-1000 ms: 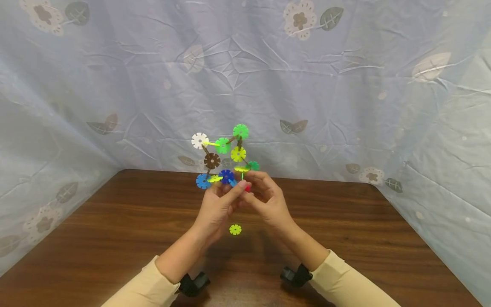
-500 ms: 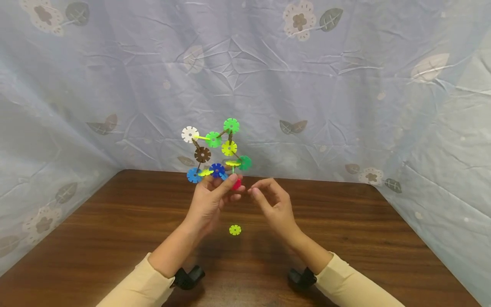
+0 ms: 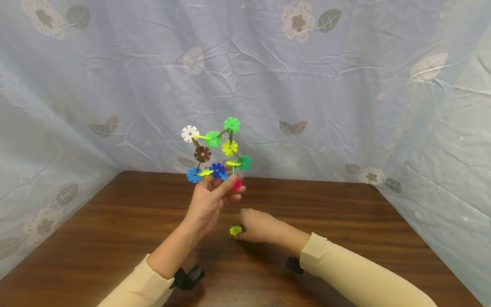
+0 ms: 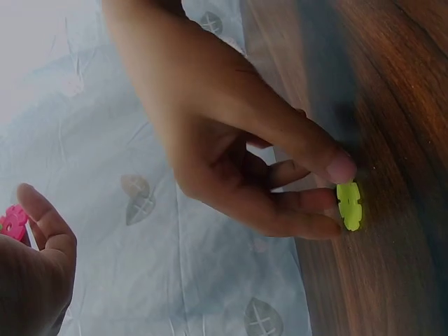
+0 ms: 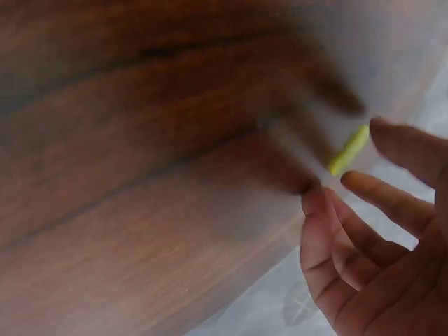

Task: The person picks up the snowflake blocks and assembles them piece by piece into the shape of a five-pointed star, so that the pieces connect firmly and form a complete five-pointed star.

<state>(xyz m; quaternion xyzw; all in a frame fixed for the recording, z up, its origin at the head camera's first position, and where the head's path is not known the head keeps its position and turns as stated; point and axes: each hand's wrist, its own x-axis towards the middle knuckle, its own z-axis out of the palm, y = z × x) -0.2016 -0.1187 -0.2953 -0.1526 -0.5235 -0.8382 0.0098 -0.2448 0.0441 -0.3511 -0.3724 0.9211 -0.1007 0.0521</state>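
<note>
My left hand [image 3: 205,200] holds up a linked figure of notched plastic building discs [image 3: 202,154], pinching it low down near a pink disc [image 3: 236,183]. White, green, brown, yellow and blue discs join edge to edge in an irregular loop. Just below, my right hand [image 3: 261,226] reaches down to a loose yellow-green disc [image 3: 235,230] lying on the table. In the right wrist view the thumb and fingers stand on either side of that disc [image 5: 348,150]. The left wrist view shows the thumb tip right by its edge [image 4: 350,206]; a firm grip is not visible.
The brown wooden table [image 3: 134,238] reaches back to a pale blue patterned curtain [image 3: 245,85], which also hangs at both sides. Black wrist-worn devices [image 3: 189,277] sit under the sleeves.
My right hand has left the linked figure and come down to the loose disc. The figure moved slightly left and up in my left hand, then stayed still.
</note>
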